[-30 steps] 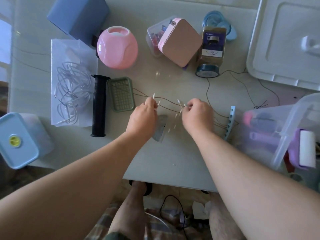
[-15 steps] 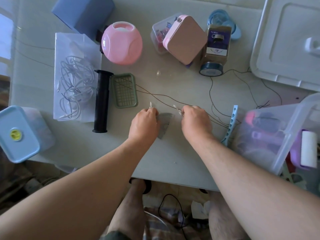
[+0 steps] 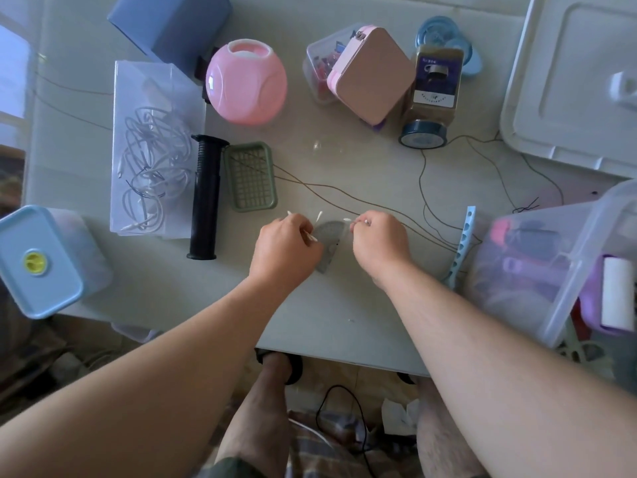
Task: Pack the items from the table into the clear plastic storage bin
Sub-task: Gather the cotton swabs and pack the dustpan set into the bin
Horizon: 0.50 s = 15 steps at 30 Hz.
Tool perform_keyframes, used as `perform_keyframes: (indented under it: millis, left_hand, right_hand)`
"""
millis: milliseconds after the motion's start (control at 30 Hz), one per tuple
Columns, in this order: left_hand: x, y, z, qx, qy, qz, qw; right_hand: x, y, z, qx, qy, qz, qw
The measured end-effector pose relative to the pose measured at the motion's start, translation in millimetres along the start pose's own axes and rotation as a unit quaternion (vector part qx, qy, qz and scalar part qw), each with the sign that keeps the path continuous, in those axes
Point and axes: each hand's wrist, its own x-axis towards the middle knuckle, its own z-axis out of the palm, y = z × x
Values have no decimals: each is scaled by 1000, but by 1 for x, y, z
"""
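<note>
Near the table [image 3: 344, 332] edge, thin white swabs [image 3: 319, 216] were pinched in the closed left hand [image 3: 286, 246]. More were pinched in the closed right hand [image 3: 379, 241], over a clear protractor [image 3: 329, 236].

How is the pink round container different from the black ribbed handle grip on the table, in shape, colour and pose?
The pink round container is ball-shaped, while the black handle grip is a long, thin cylinder. The container is smooth and glossy pink; the grip is matte black with ribs. The container sits with its opening up; the grip lies flat on its side. Both rest on the table, untouched by either hand.
</note>
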Motion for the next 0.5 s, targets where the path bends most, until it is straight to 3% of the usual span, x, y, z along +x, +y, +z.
perform_keyframes:
  millis: [100,200,300,500]
  left_hand:
    - [-12,12,-1,-63,15,-1,998]
    - [-23,26,-1,-109,15,19,994]
    - [-27,36,0,-116,-3,31,993]
    - [-31,44,0,-69,-65,137,986]
  right_hand:
    - [-9,-11,6,177,-46,97,978]
    - [-14,-16,6,343,-121,162,917]
    - [-19,-16,-1,387,-176,172,889]
    - [-23,-10,-13,409,-186,164,879]
